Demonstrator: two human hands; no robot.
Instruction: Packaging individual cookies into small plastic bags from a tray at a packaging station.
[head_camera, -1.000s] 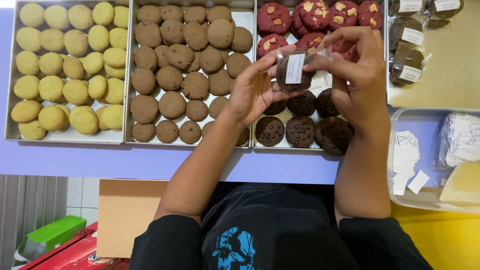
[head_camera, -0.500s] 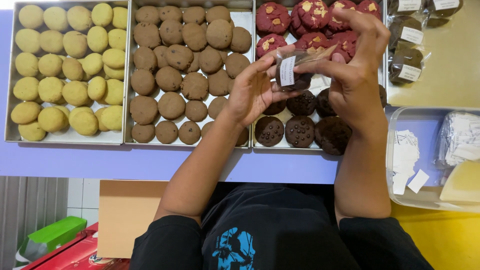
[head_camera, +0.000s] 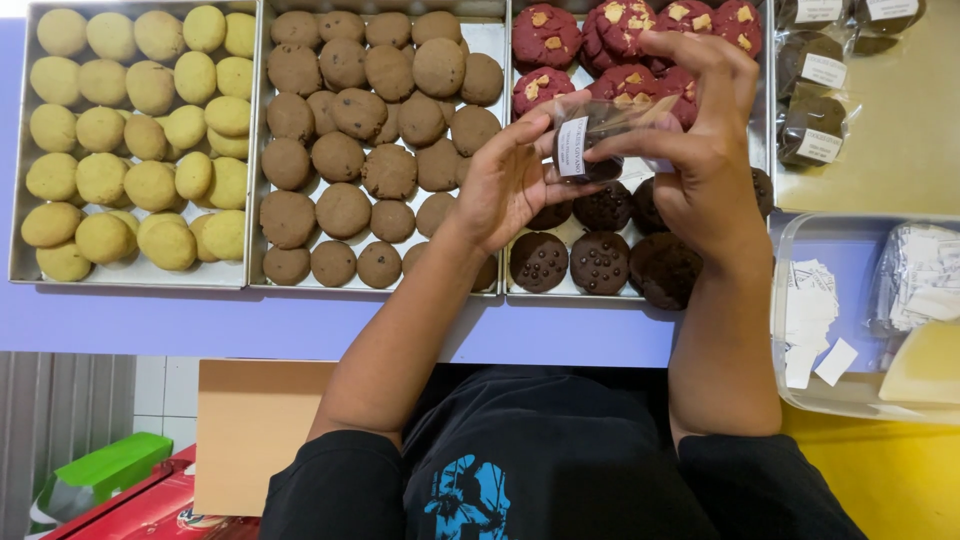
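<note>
A small home-bakery packing table: three metal trays (head_camera: 255, 150) loaded with yellow, brown and dark cookies (head_camera: 345, 210), wrapped labelled cookies (head_camera: 815, 130) alongside, a tub of paper labels (head_camera: 815, 310).

single head-worn view, looking steeply down from above the wearer's own torso; close range. faces the pale lilac flat-topped counter (head_camera: 300, 325), whose far edge sits at frame top. no second view.

Three metal trays (head_camera: 250, 285) counted along purple table (head_camera: 200, 320). Three wrapped dark cookies (head_camera: 812, 125) counted right of trays. Two hands seen; one wrapped cookie (head_camera: 600, 140) held between them.
</note>
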